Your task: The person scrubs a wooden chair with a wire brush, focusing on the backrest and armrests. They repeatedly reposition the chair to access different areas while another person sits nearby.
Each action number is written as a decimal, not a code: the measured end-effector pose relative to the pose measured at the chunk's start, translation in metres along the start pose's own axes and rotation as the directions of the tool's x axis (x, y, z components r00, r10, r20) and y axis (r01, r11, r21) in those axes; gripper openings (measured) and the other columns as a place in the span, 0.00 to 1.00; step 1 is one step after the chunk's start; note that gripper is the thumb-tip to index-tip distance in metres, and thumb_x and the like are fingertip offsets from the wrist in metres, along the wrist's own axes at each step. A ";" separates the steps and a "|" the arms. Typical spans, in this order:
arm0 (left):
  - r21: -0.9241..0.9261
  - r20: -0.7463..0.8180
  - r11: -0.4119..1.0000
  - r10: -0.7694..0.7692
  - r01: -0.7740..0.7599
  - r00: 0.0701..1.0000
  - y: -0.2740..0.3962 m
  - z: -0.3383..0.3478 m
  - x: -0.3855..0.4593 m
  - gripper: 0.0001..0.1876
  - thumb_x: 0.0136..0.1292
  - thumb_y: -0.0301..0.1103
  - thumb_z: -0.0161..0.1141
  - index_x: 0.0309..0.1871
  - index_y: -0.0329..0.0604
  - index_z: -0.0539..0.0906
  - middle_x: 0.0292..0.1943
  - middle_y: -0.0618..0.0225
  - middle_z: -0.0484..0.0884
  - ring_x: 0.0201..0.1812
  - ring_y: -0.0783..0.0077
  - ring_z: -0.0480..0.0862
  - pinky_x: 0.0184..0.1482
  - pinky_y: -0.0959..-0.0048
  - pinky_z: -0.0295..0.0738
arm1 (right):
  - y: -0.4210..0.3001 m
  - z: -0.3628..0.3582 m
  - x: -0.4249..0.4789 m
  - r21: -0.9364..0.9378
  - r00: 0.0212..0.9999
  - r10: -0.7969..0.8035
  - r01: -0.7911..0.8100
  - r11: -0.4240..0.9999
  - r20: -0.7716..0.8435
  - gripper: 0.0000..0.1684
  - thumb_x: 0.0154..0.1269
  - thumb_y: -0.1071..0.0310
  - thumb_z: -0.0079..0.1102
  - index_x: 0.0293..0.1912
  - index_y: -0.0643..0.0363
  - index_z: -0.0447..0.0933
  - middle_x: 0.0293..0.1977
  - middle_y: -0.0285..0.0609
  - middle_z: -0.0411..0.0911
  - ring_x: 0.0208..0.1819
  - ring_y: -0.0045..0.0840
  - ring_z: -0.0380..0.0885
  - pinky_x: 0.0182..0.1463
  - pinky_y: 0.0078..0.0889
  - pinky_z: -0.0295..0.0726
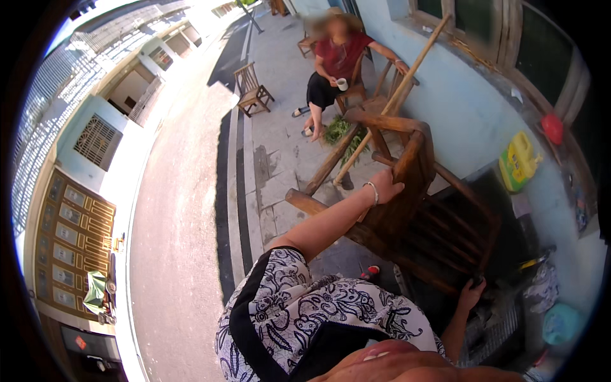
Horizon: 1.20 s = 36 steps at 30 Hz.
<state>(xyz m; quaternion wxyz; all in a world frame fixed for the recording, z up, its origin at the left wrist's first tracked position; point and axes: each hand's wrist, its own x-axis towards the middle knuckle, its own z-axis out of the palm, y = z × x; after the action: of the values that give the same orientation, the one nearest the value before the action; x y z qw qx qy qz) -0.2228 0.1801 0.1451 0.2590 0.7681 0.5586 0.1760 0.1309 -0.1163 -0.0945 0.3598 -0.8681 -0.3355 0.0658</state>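
Observation:
A brown wooden chair (pixel 405 210) is tipped over in front of me, its legs pointing up and to the left. My left hand (pixel 385 186), with a bracelet on the wrist, grips the edge of its seat. Lower right, my right hand (pixel 471 290) is closed around the end of a backrest post. The slatted backrest (pixel 448 231) lies in shadow between that hand and the seat. Whether any part of the chair touches the ground, I cannot tell.
Past the chair, a bamboo pole (pixel 420 62) leans on the windowsill near cut green leaves (pixel 343 131). A person (pixel 336 59) sits holding a white cup (pixel 342 84). A small chair (pixel 253 93) stands by the road. At right is a yellow-green plastic jug (pixel 517 164).

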 end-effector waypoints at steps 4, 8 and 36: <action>-0.049 -0.006 0.999 -0.001 0.001 1.000 0.000 -0.004 -0.006 0.27 0.55 0.50 0.64 0.41 0.30 0.74 0.33 0.42 0.81 0.41 0.41 0.81 0.44 0.54 0.75 | 0.028 0.014 0.015 -0.108 0.998 -0.006 0.012 0.994 0.055 0.30 0.66 0.60 0.55 0.62 0.66 0.64 0.57 0.59 0.72 0.57 0.50 0.73 0.57 0.45 0.74; -0.034 0.008 0.999 -0.027 0.028 1.000 0.007 -0.009 -0.006 0.28 0.55 0.50 0.64 0.42 0.29 0.75 0.34 0.42 0.81 0.42 0.41 0.81 0.45 0.55 0.75 | 0.039 0.020 0.020 -0.200 1.000 -0.014 0.016 0.980 0.009 0.32 0.66 0.58 0.55 0.64 0.65 0.63 0.57 0.60 0.72 0.56 0.51 0.74 0.56 0.44 0.75; -0.007 0.089 0.996 0.085 -0.084 0.992 0.001 0.000 0.011 0.29 0.56 0.50 0.64 0.47 0.28 0.77 0.38 0.39 0.82 0.45 0.41 0.81 0.50 0.55 0.76 | 0.028 0.003 -0.037 -0.189 0.994 0.103 -0.105 0.976 -0.022 0.31 0.66 0.58 0.55 0.64 0.64 0.63 0.55 0.62 0.73 0.53 0.53 0.75 0.53 0.48 0.76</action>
<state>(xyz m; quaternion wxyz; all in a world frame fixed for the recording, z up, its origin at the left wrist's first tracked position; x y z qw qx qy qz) -0.2186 0.1900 0.1457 0.2770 0.7978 0.5132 0.1531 0.1163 -0.1521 -0.1203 0.2735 -0.9152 -0.2922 0.0473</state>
